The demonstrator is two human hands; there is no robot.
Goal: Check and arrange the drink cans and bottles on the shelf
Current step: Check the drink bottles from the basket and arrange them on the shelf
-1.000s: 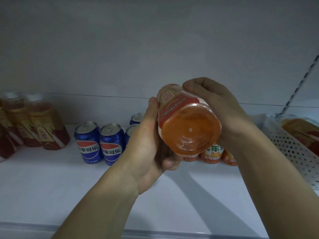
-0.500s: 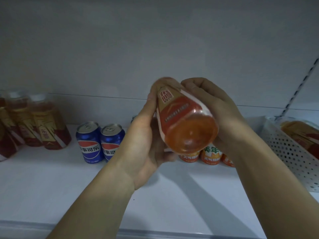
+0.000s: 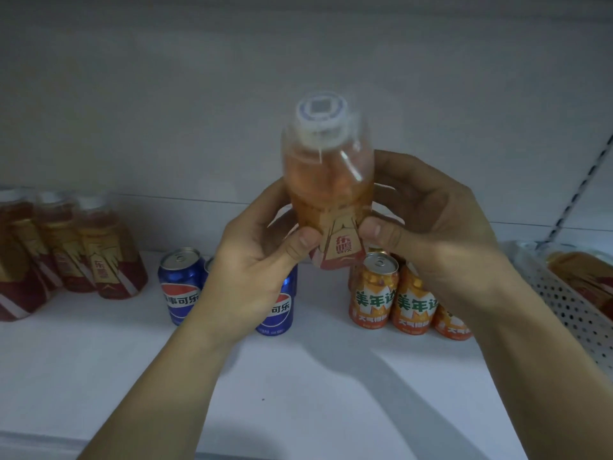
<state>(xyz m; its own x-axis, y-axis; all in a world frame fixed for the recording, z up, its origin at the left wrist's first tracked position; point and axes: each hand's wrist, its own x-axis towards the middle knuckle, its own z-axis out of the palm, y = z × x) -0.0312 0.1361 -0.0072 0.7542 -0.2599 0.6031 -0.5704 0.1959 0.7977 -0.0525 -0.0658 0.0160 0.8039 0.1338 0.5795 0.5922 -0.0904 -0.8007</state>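
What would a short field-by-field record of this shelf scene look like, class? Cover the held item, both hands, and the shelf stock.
held item: bottle of orange drink, cap toward the camera, raised above the shelf
left hand: grips the bottle's lower part
right hand: grips the bottle's lower part on the other side
left of shelf: matching bottles, upright
middle: blue cans, upright
right of middle: orange cans, upright
far right: white perforated basket
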